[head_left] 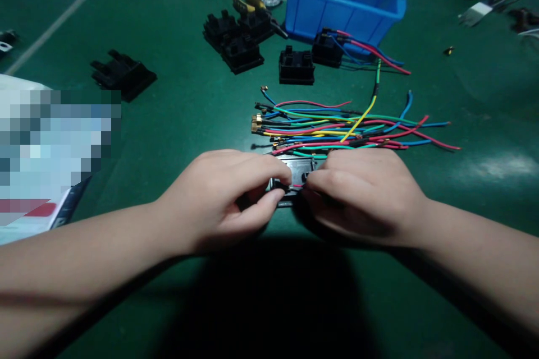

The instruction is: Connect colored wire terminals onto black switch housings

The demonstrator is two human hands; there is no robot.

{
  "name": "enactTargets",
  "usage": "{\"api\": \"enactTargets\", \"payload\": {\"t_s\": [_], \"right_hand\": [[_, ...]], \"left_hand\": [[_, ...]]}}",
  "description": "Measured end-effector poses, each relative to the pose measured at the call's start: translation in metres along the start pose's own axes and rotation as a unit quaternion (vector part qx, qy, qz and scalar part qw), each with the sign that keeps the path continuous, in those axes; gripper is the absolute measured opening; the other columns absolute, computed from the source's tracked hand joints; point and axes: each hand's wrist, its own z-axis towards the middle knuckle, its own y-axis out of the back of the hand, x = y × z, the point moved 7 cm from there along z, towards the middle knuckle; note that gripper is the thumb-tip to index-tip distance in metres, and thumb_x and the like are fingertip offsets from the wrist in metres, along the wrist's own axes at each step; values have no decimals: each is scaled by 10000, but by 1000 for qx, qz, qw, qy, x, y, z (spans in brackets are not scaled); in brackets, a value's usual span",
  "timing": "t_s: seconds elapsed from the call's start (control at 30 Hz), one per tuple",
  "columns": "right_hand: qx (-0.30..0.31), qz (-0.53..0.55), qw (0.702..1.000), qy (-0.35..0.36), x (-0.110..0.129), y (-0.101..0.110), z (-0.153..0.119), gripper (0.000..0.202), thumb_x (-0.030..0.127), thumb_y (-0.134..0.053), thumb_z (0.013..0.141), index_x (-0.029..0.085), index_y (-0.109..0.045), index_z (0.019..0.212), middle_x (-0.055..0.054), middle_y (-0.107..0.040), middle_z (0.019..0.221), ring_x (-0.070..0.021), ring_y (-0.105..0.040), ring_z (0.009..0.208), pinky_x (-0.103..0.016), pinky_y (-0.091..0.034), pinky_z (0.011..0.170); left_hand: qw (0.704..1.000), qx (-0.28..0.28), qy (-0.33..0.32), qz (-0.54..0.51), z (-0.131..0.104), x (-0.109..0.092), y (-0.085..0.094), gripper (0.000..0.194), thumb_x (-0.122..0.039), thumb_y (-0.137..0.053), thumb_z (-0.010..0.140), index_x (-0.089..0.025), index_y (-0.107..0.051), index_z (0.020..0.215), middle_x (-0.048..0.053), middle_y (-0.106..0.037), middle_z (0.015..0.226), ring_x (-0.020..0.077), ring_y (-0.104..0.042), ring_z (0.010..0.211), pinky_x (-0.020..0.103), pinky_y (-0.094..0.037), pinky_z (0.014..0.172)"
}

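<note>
Pinching a black plastic housing (301,165) at frame centre, the left hand (236,185) faces the curled right hand (366,190), whose hold is hidden; above, one housing looks wired (325,49), several unwired housings (297,67).

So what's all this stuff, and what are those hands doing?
A person has their left hand and right hand on a small black part, with a bit of red wire showing between them. The fingers hide exactly what each hand pinches. Just beyond lies a bunch of colourful wires. Farther back, near a blue bin, one black housing already has wires on it.
</note>
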Motion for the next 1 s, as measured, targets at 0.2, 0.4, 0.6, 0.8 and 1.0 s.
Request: {"api": "enactTargets", "payload": {"t_s": [0.2, 0.4, 0.6, 0.8, 1.0], "right_hand": [[6, 19, 1000, -17, -2, 1, 1, 158, 190, -513, 924, 178, -615, 804, 7, -579, 648, -122, -473, 571, -266, -300, 543], [7, 11, 1000, -14, -1, 1, 1, 194, 198, -511, 926, 190, -595, 751, 16, -562, 619, -116, -459, 546, -272, -282, 533], [-26, 39, 999, -21, 0, 6, -1, 237, 197, -552, 913, 199, -546, 677, 31, -549, 577, -106, -455, 518, -276, -307, 524], [-19, 42, 999, -5, 4, 7, 1, 279, 192, -534, 913, 206, -524, 635, 29, -529, 549, -112, -444, 497, -294, -299, 502], [-2, 54, 999, -3, 2, 3, 1, 260, 202, -540, 928, 193, -581, 672, 18, -521, 559, -116, -411, 511, -308, -276, 520]], "left_hand": [[1000, 0, -7, 2, 1, -1, 1, 104, -220, -582, 897, -203, -672, 944, -32, -683, 674, 111, -596, 594, 228, -416, 585], [999, 19, 27, -20, 2, 1, -1, 88, -223, -592, 888, -193, -669, 859, 9, -717, 678, 123, -594, 541, 251, -414, 515], [998, 14, 44, -34, 0, 4, -1, 94, -226, -612, 872, -190, -679, 817, 3, -691, 615, 117, -568, 497, 246, -382, 471], [998, 10, 55, -29, 1, 4, -1, 85, -219, -606, 870, -203, -673, 819, -1, -700, 623, 114, -572, 496, 242, -385, 473], [998, 11, 53, -41, 1, 5, -2, 83, -219, -608, 871, -192, -680, 841, 5, -715, 642, 108, -578, 497, 237, -398, 485]]}}
